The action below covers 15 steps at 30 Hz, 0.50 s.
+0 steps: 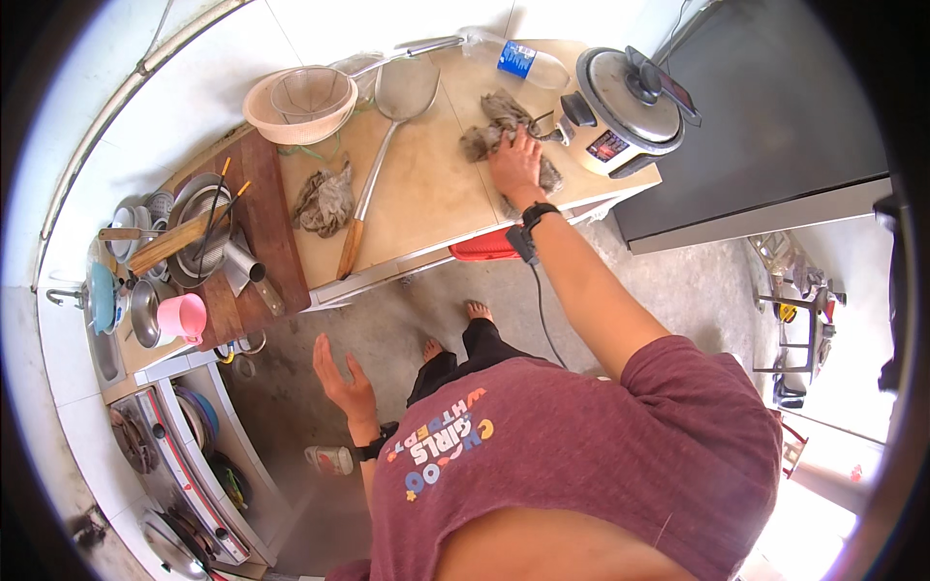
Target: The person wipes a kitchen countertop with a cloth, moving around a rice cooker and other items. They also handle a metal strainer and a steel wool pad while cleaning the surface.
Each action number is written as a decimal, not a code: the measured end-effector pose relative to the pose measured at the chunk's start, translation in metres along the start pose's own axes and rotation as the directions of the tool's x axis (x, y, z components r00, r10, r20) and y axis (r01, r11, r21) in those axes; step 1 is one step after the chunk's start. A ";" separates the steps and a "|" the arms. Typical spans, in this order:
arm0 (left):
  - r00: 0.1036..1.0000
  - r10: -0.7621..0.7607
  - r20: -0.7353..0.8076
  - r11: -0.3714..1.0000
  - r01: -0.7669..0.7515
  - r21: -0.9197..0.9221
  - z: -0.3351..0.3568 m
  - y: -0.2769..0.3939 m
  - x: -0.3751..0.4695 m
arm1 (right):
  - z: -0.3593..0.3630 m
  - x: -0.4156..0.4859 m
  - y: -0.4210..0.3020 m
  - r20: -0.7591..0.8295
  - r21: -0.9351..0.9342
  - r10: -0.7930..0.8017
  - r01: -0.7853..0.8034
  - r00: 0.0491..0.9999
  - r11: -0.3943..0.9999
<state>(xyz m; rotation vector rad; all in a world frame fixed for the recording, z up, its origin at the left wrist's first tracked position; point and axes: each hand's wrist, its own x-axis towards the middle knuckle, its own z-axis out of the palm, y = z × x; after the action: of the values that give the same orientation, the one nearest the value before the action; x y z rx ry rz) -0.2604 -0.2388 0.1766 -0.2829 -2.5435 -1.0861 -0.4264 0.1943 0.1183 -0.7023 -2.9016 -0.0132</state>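
My right hand (517,163) lies on a crumpled grey-brown cloth (501,120) on the tan counter (429,174), its fingers spread over the cloth, just left of a rice cooker (617,116). My left hand (345,378) is held in the air over the floor, below the counter's front edge, with its fingers apart and nothing in it. A second crumpled cloth (324,201) lies on the counter beside a wooden-handled metal spatula (385,134). Behind my right hand a plastic bottle (534,65) lies on its side.
A pink plastic basket (301,123) holds a wire strainer. Further left, a dark wooden board (276,254) carries metal bowls, chopsticks, a cleaver and a pink cup (183,318). A gas stove (185,472) stands at lower left. A large grey panel (770,109) borders the counter's right end.
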 end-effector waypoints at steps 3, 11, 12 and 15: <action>1.000 0.004 0.012 1.000 -0.004 -0.023 0.004 -0.002 0.003 | 0.000 0.000 0.018 0.037 0.021 0.004 -0.005 0.999 1.000; 1.000 0.010 0.015 0.998 -0.009 -0.063 0.010 -0.010 0.013 | 0.003 -0.029 0.043 0.058 0.016 0.242 -0.244 0.968 0.970; 1.000 0.021 0.001 0.998 -0.021 -0.066 0.009 -0.012 0.012 | 0.003 -0.032 0.046 0.058 0.015 0.249 -0.250 0.967 0.968; 1.000 0.009 -0.028 0.997 -0.011 -0.074 0.003 -0.021 0.010 | 0.006 -0.043 0.051 0.007 0.038 0.292 -0.292 0.957 0.956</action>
<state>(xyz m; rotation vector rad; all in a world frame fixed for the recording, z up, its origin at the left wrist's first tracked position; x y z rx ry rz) -0.2768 -0.2507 0.1655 -0.2970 -2.4783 -1.1745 -0.3661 0.2204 0.1046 -1.1153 -2.7599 0.0777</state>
